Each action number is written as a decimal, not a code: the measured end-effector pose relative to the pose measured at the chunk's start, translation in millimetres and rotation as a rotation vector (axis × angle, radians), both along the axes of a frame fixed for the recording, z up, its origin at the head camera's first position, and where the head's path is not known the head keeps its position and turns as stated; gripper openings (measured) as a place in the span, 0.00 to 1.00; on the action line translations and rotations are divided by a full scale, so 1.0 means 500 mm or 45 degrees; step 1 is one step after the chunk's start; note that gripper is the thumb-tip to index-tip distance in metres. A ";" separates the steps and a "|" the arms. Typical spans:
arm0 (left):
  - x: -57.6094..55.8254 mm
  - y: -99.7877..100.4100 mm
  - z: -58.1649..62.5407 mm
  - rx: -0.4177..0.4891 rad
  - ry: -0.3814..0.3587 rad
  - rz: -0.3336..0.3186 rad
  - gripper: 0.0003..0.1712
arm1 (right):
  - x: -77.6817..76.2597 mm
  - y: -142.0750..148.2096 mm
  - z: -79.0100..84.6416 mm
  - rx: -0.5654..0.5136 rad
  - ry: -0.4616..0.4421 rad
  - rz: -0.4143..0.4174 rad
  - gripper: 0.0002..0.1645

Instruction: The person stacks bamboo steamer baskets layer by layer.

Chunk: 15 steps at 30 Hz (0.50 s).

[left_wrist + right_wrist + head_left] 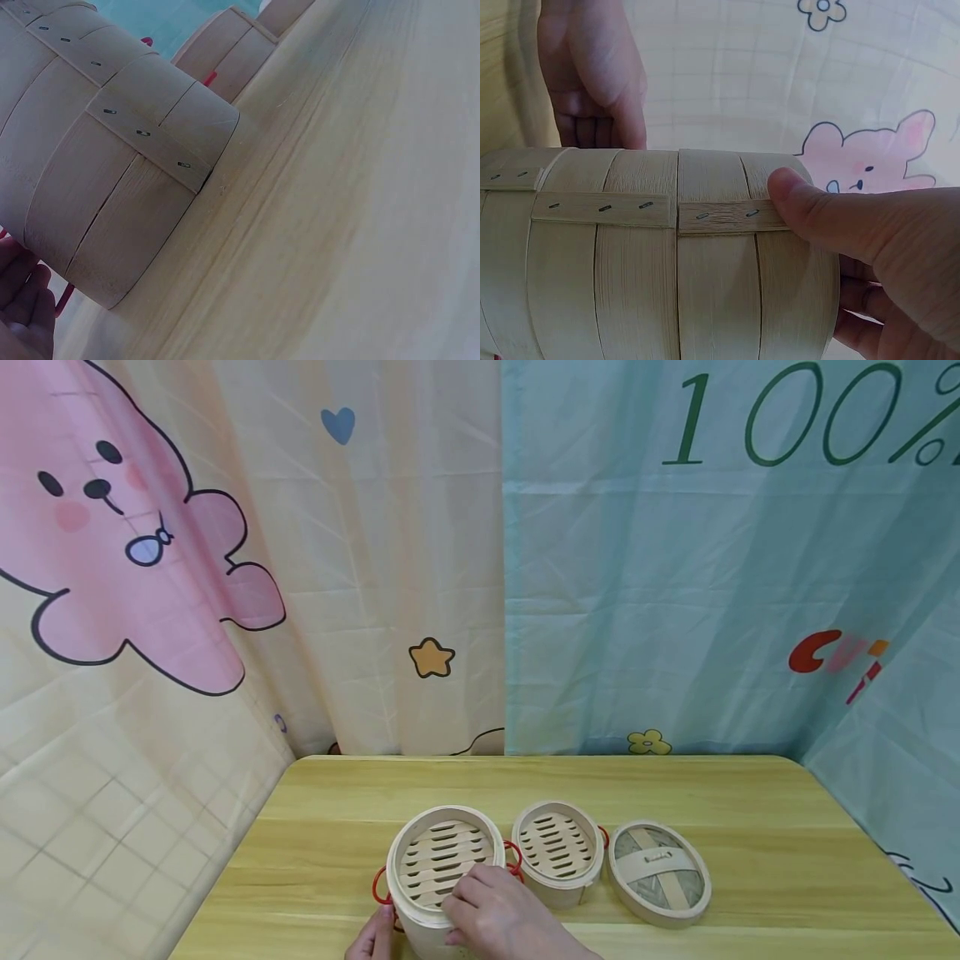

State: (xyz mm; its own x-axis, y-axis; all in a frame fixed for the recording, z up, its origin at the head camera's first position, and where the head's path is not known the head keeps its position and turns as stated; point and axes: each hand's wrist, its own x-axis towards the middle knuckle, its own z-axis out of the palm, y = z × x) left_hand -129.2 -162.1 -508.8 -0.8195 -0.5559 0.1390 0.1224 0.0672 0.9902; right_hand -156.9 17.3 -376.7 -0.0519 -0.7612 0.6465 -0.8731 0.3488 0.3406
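A stack of round bamboo steamer baskets [446, 860] with a slatted floor stands at the near side of the table. My right hand [506, 914] grips its top tier at the near right rim; the right wrist view shows the thumb [799, 202] on the outer wall and the fingers over the edge. Low on the stack's left side, my left hand [371, 935] rests against the wall beside the red loop handles [380, 885]. In the left wrist view its fingertips [34, 289] are beside the wall, partly hidden.
Right of the stack stands a smaller steamer basket [558, 852] with red loops. Beside it a woven steamer lid [660, 872] with a strap handle leans against that basket or lies tilted; I cannot tell which. Printed curtains [420, 568] hang behind the wooden table [787, 860].
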 end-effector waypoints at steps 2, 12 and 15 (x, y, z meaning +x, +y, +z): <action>0.001 0.001 0.001 0.009 0.003 -0.002 0.17 | 0.000 0.001 -0.002 -0.009 -0.025 0.010 0.15; -0.001 0.002 0.006 -0.017 -0.031 0.039 0.18 | 0.000 0.043 0.022 -0.182 -0.303 0.075 0.22; 0.001 0.002 0.006 -0.032 -0.039 0.034 0.20 | -0.006 0.066 0.033 -0.225 -0.348 0.056 0.20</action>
